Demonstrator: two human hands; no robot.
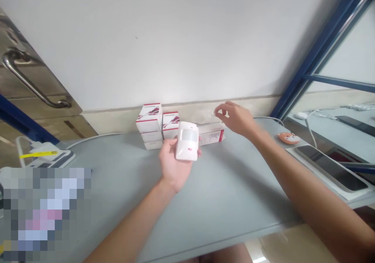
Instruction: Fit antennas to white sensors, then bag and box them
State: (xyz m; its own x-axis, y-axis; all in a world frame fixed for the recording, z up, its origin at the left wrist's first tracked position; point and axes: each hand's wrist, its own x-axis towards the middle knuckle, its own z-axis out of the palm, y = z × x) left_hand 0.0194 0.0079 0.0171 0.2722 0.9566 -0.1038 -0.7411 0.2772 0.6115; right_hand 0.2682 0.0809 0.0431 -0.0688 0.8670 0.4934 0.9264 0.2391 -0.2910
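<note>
My left hand (172,169) is closed around a white motion sensor (187,143), whose front with its pale window and a small red mark faces up. Over the shelf to its right, my right hand (234,116) is raised in a pinch, thumb against fingers; whatever lies between the tips is too small and blurred to make out. Behind the sensor stand small white-and-red boxes, a taller stack (149,124) on the left and a shorter one (170,124) beside it. A long white-and-red box (209,134) lies below my right hand, partly hidden by the sensor.
The grey tabletop (175,224) meets a white wall (164,48). At right are an orange animal-shaped object (288,138), a dark-screened phone (331,167) and a blue frame (307,60). A white power strip (52,157) with a yellow tag sits left, near a blurred-out patch.
</note>
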